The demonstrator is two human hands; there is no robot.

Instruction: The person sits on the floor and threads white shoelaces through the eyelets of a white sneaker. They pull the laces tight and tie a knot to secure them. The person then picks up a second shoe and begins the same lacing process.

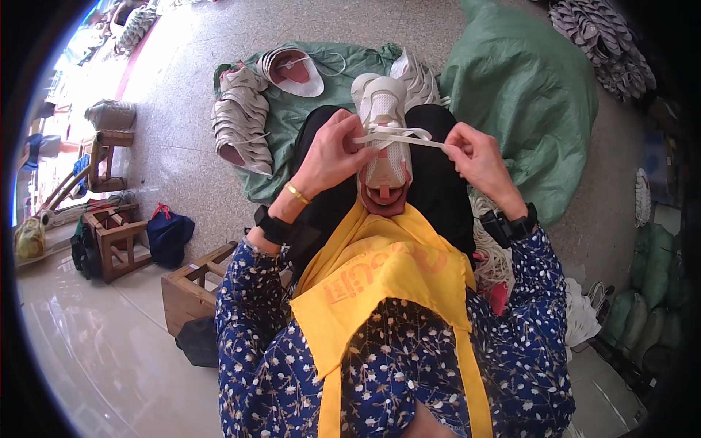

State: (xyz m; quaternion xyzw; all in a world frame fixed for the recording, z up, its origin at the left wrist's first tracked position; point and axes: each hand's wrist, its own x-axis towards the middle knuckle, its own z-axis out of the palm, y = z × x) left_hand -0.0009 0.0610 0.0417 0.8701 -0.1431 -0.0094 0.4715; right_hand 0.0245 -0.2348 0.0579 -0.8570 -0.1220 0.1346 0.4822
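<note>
Between my knees lies a white and beige shoe upper [385, 109] with pinkish trim, its reddish-lined opening toward me. A white shoelace [416, 139] runs across its front and forms a loop there. My left hand [334, 152] pinches the lace close beside the shoe upper. Off to the right, my right hand [476, 157] grips the other end between thumb and fingers, with that stretch pulled fairly straight. Just where the lace enters the eyelets is partly hidden by my left fingers.
A green sheet [281, 146] ahead carries a stack of shoe uppers [242, 120], a single upper [314, 84] and more uppers [415, 77]. A bulging green sack [522, 102] stands right. White laces [498, 259] hang by my right thigh. A wooden stool [186, 292] is left.
</note>
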